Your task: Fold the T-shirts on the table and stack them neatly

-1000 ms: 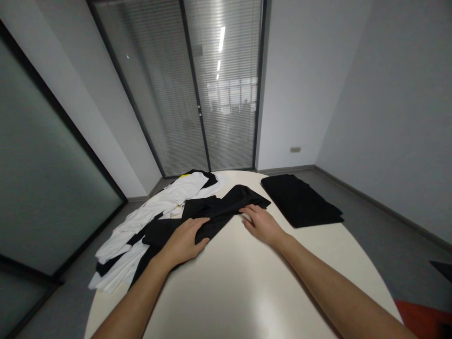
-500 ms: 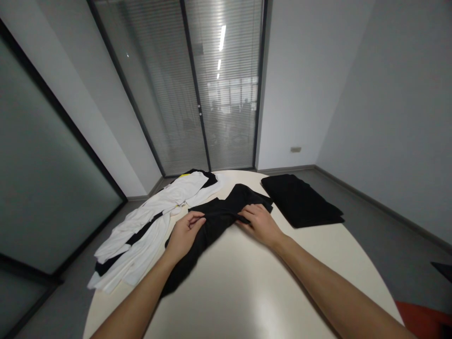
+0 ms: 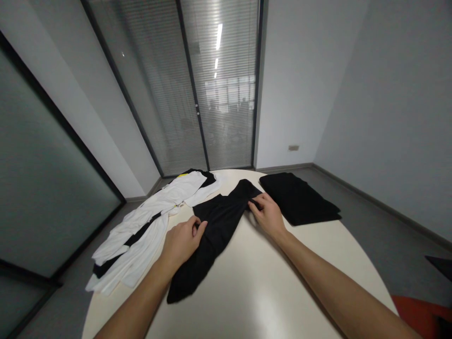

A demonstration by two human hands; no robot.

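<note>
A black shirt (image 3: 221, 226) lies slantwise across the round table, partly folded, with its near end pointing towards me. My left hand (image 3: 185, 238) is closed at the left edge of the shirt, thumb and fingers pinching the cloth. At the shirt's right side, my right hand (image 3: 267, 214) pinches a bit of its edge near the far end. The cloth between my two hands lies fairly flat with a few creases. How much fabric sits in each pinch is hidden by the fingers.
White and black clothes (image 3: 141, 235) lie in a loose heap along the table's left side. A folded stack of black clothes (image 3: 300, 200) sits at the right rim. The pale round table (image 3: 240, 301) ends in a curved edge. A red seat (image 3: 420, 313) shows at lower right.
My hands have moved apart, the left a little down and the right to the right. The raised fold of black cloth between them has flattened out.
</note>
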